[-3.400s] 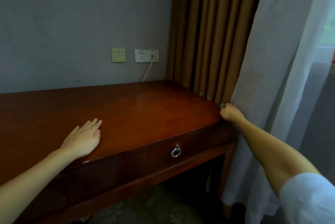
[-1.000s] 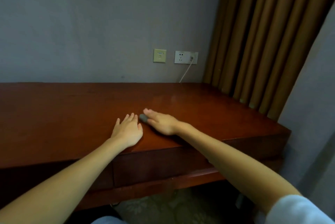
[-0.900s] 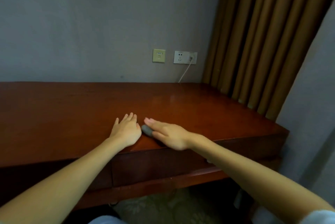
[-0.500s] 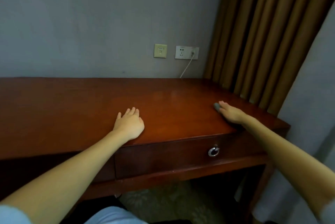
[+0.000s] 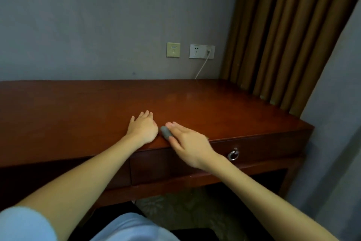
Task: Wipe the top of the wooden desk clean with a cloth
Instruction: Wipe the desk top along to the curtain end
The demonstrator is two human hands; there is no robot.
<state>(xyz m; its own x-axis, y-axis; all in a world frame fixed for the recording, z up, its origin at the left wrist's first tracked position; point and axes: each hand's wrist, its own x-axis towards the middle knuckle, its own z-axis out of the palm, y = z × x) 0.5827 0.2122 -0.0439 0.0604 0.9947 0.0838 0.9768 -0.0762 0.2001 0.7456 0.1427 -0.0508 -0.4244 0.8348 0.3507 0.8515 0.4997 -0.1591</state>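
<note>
The reddish-brown wooden desk (image 5: 78,115) stretches across the view against a grey wall. My left hand (image 5: 143,127) lies flat, palm down, near the desk's front edge with fingers slightly apart. Just right of it, my right hand (image 5: 191,144) presses a small grey cloth (image 5: 166,132) onto the desk top at the front edge. Only a rolled grey end of the cloth shows past my fingers; the remainder is hidden under the hand.
A drawer with a metal ring pull (image 5: 233,154) sits under the front edge. Two wall sockets (image 5: 202,51) hold a white cable that drops behind the desk. Brown curtains (image 5: 283,35) and a pale sheer curtain (image 5: 336,104) hang at the desk's right end.
My right hand with the cloth has swept from the desk's right end back left along the front edge, stopping beside my left hand. The left hand has stayed put.
</note>
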